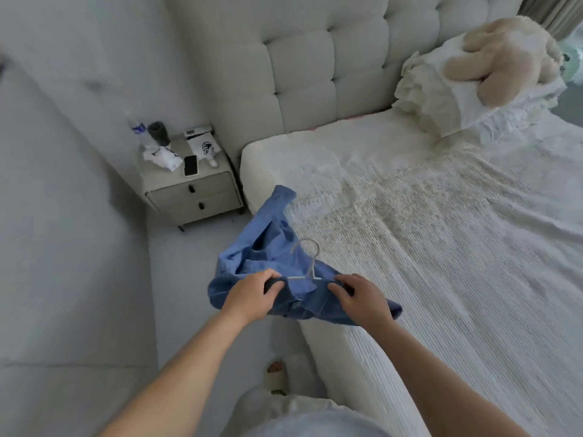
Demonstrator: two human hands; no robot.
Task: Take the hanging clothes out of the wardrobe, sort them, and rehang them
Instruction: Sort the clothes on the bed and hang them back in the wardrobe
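Both hands curled on shirt

I count one blue shirt, one white hanger, one nightstand, one phone, one plush toy.

both hands grip a blue shirt on a white hanger at the near left edge of the bed: left hand, right hand.

Bed top open to R; nightstand w/ clutter blocks L corner.
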